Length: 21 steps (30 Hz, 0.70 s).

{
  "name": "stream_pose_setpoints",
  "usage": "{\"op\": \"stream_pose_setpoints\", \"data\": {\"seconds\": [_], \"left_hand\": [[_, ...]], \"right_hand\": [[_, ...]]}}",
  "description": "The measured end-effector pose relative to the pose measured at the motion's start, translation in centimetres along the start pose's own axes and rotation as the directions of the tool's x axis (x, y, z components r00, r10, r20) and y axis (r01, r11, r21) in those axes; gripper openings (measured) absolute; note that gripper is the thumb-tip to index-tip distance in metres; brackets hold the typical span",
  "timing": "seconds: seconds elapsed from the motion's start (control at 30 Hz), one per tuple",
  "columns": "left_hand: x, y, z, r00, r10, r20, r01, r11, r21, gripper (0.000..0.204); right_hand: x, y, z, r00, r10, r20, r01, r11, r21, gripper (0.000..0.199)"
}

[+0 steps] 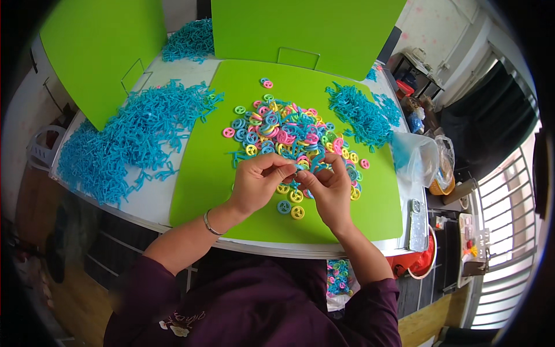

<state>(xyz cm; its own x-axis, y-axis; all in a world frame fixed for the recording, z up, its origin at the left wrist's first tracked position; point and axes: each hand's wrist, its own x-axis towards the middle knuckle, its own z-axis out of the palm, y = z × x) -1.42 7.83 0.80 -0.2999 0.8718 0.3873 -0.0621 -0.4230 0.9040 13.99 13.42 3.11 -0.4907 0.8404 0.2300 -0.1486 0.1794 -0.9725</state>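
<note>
Left hand: your left hand (258,182) is curled nearly closed over the near part of the green mat (202,173), fingertips pinched on a small blue plastic piece (299,168) that sits between both hands; a thin bracelet (209,222) circles that wrist.
Right hand: your right hand (326,188) meets the left one fingertip to fingertip, fingers bent in and closed on the same blue plastic piece from the other side.
Blue plastic piece: held just above the mat, at the near edge of the wheel pile; its exact shape is too small to tell.
Wheel pile: a heap of small plastic wheels (283,130) in pink, yellow, blue and green lies mid-mat just beyond your fingers, with a few yellow and blue ones (292,205) loose under your hands.
Blue frame pieces, left: a big spread of blue plastic sprue pieces (127,136) covers the table (156,199) left of the mat.
Blue frame pieces, right: a smaller blue heap (358,113) rests on the mat's far right corner.
Screens: green upright boards (306,29) stand behind the mat.
Bag: a clear plastic bag (419,156) sits at the table's right edge.
Phone: a phone (416,222) lies near the right front corner.
</note>
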Motion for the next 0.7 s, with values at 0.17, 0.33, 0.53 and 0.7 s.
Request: {"op": "stream_pose_setpoints", "data": {"seconds": [0.17,0.33,0.53,0.7], "left_hand": [[0.3,0.6,-0.1,0.956,0.267,0.121,-0.284,0.946,0.158,0.012],[0.4,1.8,0.2,0.983,-0.095,0.155,0.127,0.968,-0.215,0.024],[1.0,1.5,-0.2,0.988,-0.102,0.114,0.123,0.973,-0.195,0.024],[1.5,1.4,-1.3,0.971,-0.211,0.108,0.219,0.974,-0.063,0.027]], "right_hand": [[0.8,-1.2,-2.0,0.964,0.170,0.206,-0.193,0.976,0.100,0.034],[0.5,-1.0,-2.0,0.969,0.025,0.245,-0.031,0.999,0.022,0.041],[0.8,-0.3,-2.4,0.952,-0.047,0.303,0.092,0.987,-0.135,0.032],[0.9,-0.2,-2.3,0.986,0.024,0.164,-0.022,1.000,-0.014,0.028]]}}
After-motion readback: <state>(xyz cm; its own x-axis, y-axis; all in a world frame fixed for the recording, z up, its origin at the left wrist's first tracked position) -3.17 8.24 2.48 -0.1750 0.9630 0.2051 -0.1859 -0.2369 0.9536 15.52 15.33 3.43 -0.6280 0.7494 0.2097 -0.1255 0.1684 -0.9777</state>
